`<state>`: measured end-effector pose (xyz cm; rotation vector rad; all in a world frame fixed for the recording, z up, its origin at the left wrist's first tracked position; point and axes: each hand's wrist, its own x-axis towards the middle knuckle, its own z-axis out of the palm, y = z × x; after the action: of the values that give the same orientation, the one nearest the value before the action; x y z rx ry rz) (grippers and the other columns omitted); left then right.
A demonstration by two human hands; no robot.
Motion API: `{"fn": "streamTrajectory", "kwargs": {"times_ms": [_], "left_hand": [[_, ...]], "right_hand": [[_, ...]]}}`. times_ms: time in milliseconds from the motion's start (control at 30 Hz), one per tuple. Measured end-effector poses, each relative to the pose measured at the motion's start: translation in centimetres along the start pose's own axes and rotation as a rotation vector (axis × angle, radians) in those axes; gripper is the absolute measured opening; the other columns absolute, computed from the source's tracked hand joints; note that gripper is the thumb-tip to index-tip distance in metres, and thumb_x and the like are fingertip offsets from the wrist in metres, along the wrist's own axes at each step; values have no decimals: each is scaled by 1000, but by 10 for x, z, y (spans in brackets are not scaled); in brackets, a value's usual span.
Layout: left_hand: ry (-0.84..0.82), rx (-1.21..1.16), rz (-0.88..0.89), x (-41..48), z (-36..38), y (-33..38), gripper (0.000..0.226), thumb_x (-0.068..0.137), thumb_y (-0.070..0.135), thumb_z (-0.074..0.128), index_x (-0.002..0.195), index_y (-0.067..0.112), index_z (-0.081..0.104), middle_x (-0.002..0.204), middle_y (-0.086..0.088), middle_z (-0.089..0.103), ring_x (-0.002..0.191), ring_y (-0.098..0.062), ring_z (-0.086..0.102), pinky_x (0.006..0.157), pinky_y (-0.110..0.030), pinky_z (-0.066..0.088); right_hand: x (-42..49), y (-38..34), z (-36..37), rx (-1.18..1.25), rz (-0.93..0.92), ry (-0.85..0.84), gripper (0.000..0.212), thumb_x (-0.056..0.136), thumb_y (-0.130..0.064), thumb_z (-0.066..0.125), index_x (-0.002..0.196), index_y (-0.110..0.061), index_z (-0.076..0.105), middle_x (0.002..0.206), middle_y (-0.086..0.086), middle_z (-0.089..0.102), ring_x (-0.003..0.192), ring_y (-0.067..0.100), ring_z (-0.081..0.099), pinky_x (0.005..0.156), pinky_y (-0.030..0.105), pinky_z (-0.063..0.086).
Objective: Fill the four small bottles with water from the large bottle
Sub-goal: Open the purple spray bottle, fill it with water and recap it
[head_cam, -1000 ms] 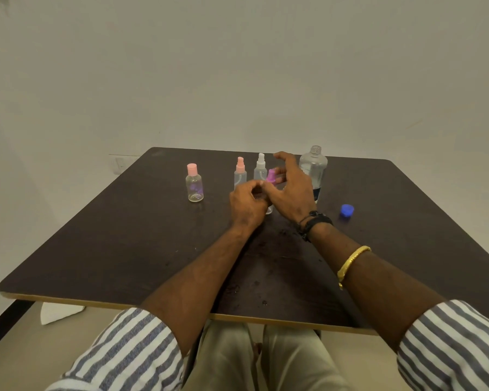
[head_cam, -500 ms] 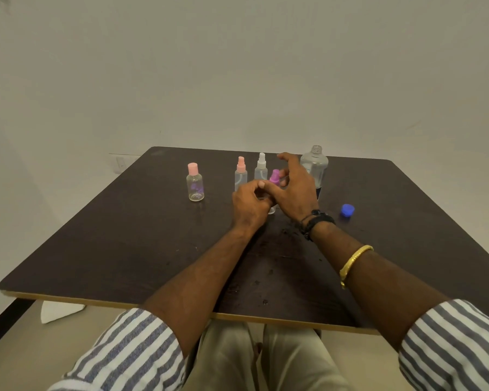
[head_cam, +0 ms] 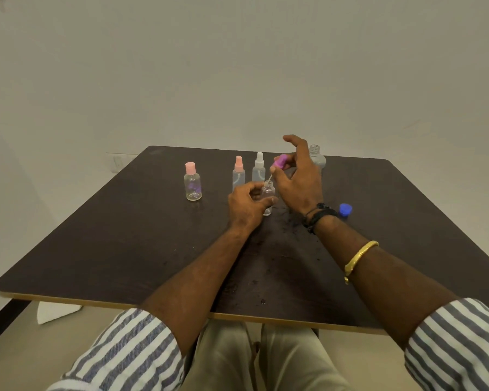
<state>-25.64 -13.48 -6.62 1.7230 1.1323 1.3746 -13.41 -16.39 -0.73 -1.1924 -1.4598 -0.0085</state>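
My left hand point(head_cam: 247, 206) grips a small clear bottle point(head_cam: 268, 193) that stands on the dark table point(head_cam: 124, 244). My right hand point(head_cam: 301, 179) pinches its purple spray cap point(head_cam: 280, 161), lifted above the open neck with the thin tube still dipping in. Behind stand a pink-capped spray bottle point(head_cam: 238, 173) and a white-capped spray bottle point(head_cam: 258, 168). A round bottle with a pink cap point(head_cam: 192, 182) stands further left. The large clear bottle point(head_cam: 316, 156) stands uncapped behind my right hand, partly hidden.
A blue cap point(head_cam: 345, 209) lies on the table right of my right wrist. Water drops dot the tabletop near my arms. A white cloth point(head_cam: 54, 313) lies on the floor below the table's left front edge. A plain wall rises behind.
My right hand has lifted the purple spray cap up off the small bottle, drawing the tube out. My left hand kept its hold on the bottle.
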Motion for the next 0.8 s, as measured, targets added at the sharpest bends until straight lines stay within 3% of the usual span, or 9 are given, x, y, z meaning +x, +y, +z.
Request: {"fn": "streamTrajectory", "kwargs": {"times_ms": [133, 267, 367, 567, 800], "left_hand": [[1, -18, -22, 1, 1, 0, 42, 72, 15, 91, 111, 9, 76, 94, 2, 76, 84, -7, 71, 81, -19, 59], [-2, -31, -39, 2, 1, -1, 41, 73, 15, 90, 112, 9, 76, 95, 4, 75, 84, -4, 71, 80, -15, 57], [-2, -31, -49, 2, 1, 0, 42, 74, 15, 90, 114, 9, 75, 97, 3, 75, 83, 1, 69, 77, -10, 55], [4, -22, -46, 1, 3, 0, 42, 73, 17, 90, 111, 10, 75, 96, 3, 76, 85, -5, 71, 79, -15, 57], [2, -34, -34, 1, 4, -1, 43, 73, 15, 90, 113, 9, 75, 101, -1, 77, 89, -9, 73, 82, -18, 59]], "right_hand": [[7, -3, -6, -14, -23, 105, 54, 88, -12, 67, 138, -15, 49, 93, -2, 69, 85, 13, 65, 78, 14, 51], [13, -4, -8, -62, -31, 197, 44, 94, -23, 59, 136, -19, 48, 97, -4, 70, 86, 14, 66, 76, 33, 57], [14, -2, -11, -95, -27, 233, 41, 96, -20, 59, 135, -18, 49, 98, -5, 70, 86, 15, 65, 75, 35, 57], [3, 11, -12, -126, -3, 171, 45, 89, -14, 63, 132, -20, 52, 94, -3, 68, 86, 16, 64, 79, 39, 57], [-16, 32, -6, -256, 86, 51, 44, 88, -16, 72, 128, -18, 55, 98, 0, 66, 88, 14, 62, 80, 34, 59]]}}
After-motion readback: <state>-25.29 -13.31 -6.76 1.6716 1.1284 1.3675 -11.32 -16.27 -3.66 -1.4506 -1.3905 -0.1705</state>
